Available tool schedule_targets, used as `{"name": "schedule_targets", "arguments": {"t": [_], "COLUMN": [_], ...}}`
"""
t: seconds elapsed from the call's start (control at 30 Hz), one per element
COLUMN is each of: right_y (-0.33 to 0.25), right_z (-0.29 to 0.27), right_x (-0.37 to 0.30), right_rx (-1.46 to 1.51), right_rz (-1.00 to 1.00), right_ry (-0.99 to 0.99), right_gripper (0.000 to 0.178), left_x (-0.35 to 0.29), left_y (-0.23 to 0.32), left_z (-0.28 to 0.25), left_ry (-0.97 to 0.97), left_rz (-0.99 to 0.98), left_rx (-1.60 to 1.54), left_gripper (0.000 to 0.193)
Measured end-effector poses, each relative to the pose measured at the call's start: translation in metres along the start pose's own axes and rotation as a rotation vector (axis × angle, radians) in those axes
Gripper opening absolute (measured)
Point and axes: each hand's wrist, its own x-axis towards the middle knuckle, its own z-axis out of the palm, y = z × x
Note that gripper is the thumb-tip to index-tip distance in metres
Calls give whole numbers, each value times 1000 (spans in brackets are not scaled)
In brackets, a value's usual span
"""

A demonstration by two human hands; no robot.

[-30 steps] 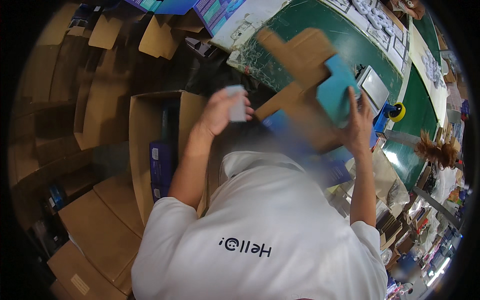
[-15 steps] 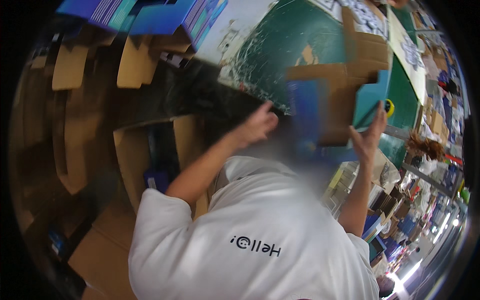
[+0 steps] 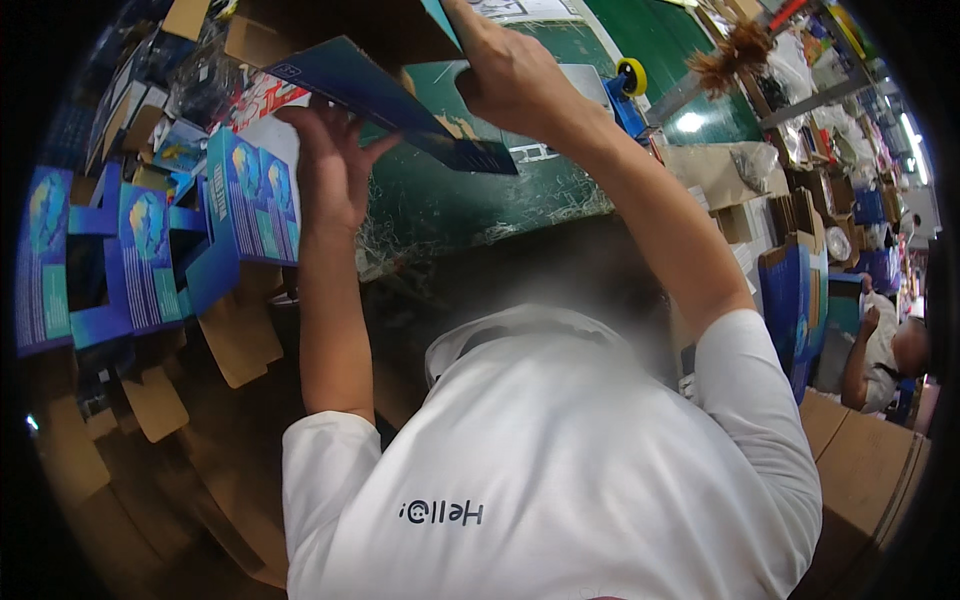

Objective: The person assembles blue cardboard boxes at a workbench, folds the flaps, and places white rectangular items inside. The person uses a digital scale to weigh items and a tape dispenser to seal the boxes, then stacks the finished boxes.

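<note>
Head view: the person's two bare hands are raised above the green cutting-mat tabletop [image 3: 470, 200], working a flat, dark-blue printed cardboard carton blank with a brown unprinted inside [image 3: 390, 95]. The right hand [image 3: 510, 65] is gripping the blank's upper part from above, fingers curled over its edge, forearm running steeply down to the white sleeve. The left hand [image 3: 335, 165] is spread wide, palm and fingertips pressing up under the blue panel, elbow bent and forearm nearly upright. The blank is hanging between both hands, tilted, clear of the table. By the look of it, the carton is being opened or folded into shape; the next move probably calls for the left hand to steady the panel while the right bends a flap. At left, finished blue printed boxes [image 3: 150, 250] are standing in rows above brown cardboard flaps [image 3: 235, 345].
</note>
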Motion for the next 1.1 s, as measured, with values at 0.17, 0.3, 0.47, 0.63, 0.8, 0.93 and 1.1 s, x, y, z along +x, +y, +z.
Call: {"name": "schedule_targets", "arguments": {"t": [0.17, 0.3, 0.47, 0.63, 0.8, 0.93, 1.1], "right_y": [45, 70, 86, 110, 132, 132, 137], "right_z": [35, 61, 79, 78, 83, 91, 80], "right_x": [-66, -160, -195, -180, -196, -214, -206], "right_rx": [77, 284, 397, 367, 501, 516, 493], "right_rz": [78, 395, 521, 265, 480, 559, 584], "right_ry": [150, 147, 154, 264, 150, 159, 124], "right_gripper": [100, 96, 81, 80, 85, 84, 79], "left_x": [-17, -54, -49, -38, -42, -29, 12], "left_y": [-41, -102, -103, -98, -115, -102, -84], "left_z": [30, 62, 68, 77, 84, 82, 85], "left_ry": [108, 134, 243, 269, 286, 256, 51], "left_rz": [-143, -415, -503, -259, -612, -253, -48], "left_rx": [20, 106, 221, 47, 375, 169, 167], "left_gripper": [92, 83, 67, 51, 48, 67, 96]}}
